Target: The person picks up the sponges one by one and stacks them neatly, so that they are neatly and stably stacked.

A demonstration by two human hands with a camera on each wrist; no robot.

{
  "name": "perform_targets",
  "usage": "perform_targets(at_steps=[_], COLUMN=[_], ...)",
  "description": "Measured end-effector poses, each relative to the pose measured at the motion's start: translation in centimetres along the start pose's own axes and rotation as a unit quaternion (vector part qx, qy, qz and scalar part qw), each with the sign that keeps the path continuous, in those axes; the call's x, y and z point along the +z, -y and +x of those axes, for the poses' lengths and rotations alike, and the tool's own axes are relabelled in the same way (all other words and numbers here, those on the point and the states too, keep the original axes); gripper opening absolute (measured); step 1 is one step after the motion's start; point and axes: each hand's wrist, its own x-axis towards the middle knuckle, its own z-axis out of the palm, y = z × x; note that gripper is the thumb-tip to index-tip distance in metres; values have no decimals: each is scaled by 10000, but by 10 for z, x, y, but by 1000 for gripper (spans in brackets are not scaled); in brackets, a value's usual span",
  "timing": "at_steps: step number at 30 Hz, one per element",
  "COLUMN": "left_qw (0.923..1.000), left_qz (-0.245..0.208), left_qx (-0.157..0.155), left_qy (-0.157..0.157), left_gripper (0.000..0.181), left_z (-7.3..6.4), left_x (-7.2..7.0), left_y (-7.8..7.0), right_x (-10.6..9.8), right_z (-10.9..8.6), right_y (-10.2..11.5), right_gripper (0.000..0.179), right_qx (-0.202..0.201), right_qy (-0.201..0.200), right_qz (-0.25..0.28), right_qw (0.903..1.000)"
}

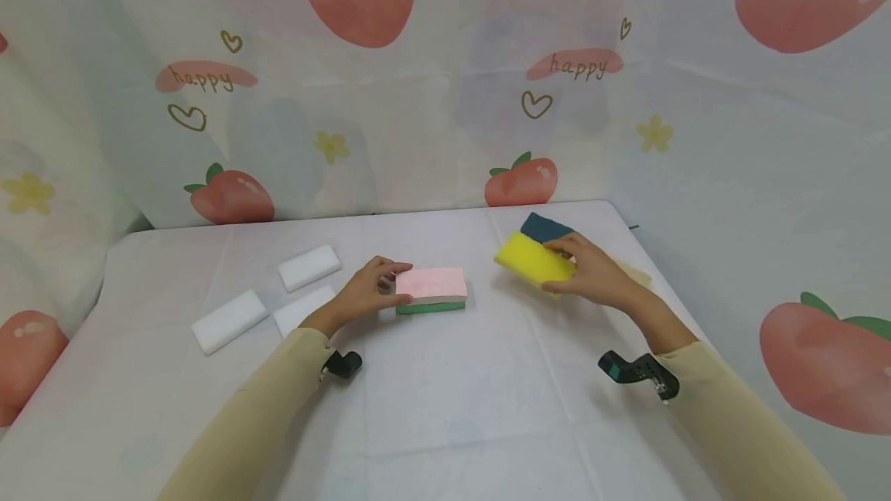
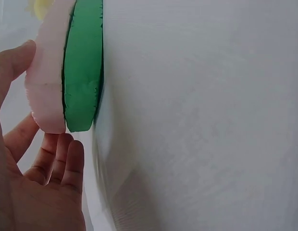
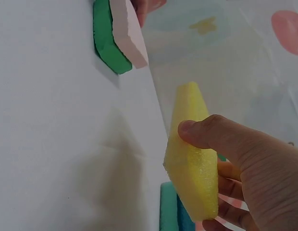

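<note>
Foam blocks are spread over the counter [image 1: 452, 408], and I see two hands at work on them, apart from each other. The left hand [image 1: 358, 296] pinches the left end of the pink block [image 1: 430, 283], which lies flat on the green block [image 1: 431, 308] around the middle of the counter; I take that grip as steadying the upper piece so the pair stays aligned. The right hand [image 1: 592, 273] holds the yellow block [image 1: 530, 255] between thumb and fingers, tilted and raised off the surface toward the right edge; holding its right end, I judge, leaves the end facing the stack free. The dark blue block [image 1: 546, 227] lies near the far right corner, and three white blocks [image 1: 230, 321] lie on the left-edge side, probably spaced so each can be picked up singly. The left hand and forearm cover part of one white block. A cream piece [image 1: 636, 273] shows only partly beyond the right wrist, so I cannot make out its shape. In the right wrist view, a teal layer [image 3: 167, 207] beside a blue one is cut off at the bottom; I cannot tell whether they are joined.
</note>
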Motion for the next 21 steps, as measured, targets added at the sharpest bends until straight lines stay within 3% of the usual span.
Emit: perform_targets(at_steps=[21], left_qw=[10000], left_qz=[73], left_qx=[-9], left_qy=[-55], left_gripper=[65], left_z=[-2], left_x=[1], left_y=[2], right_x=[-3], right_z=[14], right_y=[21], right_gripper=[73], right_qx=[-260], right_qy=[79], right_qz=[16], right_qw=[9996])
